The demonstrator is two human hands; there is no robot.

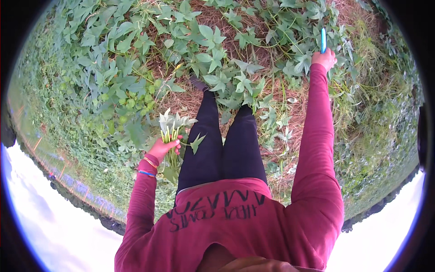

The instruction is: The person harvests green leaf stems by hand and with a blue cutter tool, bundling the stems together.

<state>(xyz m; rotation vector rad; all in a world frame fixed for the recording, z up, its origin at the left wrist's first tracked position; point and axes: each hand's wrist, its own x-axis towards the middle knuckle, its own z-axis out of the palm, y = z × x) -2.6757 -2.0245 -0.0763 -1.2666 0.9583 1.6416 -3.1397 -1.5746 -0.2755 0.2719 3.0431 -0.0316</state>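
Observation:
My left hand (164,148) is closed round a bunch of leafy stems (170,132), held beside my left thigh. Pale leaf undersides fan out above the fingers, and one leaf (197,143) sticks out to the right across my leg. Far out to the right, my right hand (324,59) grips a light-blue knife (323,41), its slim length pointing away from me. Green lobed vine leaves (302,62) lie right beside that hand. Whether the knife touches any stem, I cannot tell.
Low leafy vines (113,68) spread over the ground ahead and to the left. Dry brown straw (285,109) shows between them near my legs. Longer grass (371,81) grows at the right. My feet are mostly hidden among leaves.

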